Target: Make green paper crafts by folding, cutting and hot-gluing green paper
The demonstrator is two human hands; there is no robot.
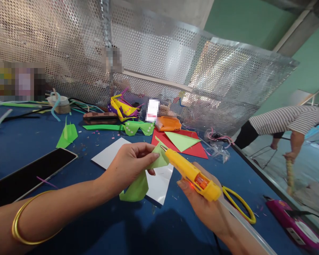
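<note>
Gluing seems to be the step in hand: the left hand [138, 159] pinches the folded green paper [138, 186] between thumb and fingers, above the white card [161, 184] mid-table [101, 230]. The right hand [198, 203] has its fingers wrapped round the yellow glue gun [188, 170]. The next move calls for a steady nozzle at the paper. The gun's long axis points toward the table's far edge, slanting left; the paper's strip hangs toward the near edge, its end curling left.
</note>
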